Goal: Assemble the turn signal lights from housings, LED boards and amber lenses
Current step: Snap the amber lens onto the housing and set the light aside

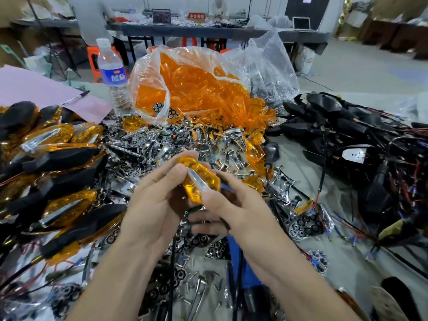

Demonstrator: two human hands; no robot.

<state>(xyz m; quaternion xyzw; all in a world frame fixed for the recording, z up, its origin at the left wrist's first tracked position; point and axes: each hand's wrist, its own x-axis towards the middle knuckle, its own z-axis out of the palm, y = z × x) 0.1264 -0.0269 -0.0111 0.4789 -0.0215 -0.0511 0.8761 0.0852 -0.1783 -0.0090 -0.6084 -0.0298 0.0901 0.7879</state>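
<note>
Below clear bag, left hand and right hand both pinched amber lens; whatever sat under lens hidden by fingers. Bag held heap of loose lenses.

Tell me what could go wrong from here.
1. The left hand and right hand hold the amber lens over a heap of loose chrome parts; dropped, it may get lost there.
2. A black wire hangs below the hands and might snag.
3. The water bottle beside the parts could tip if knocked.
</note>
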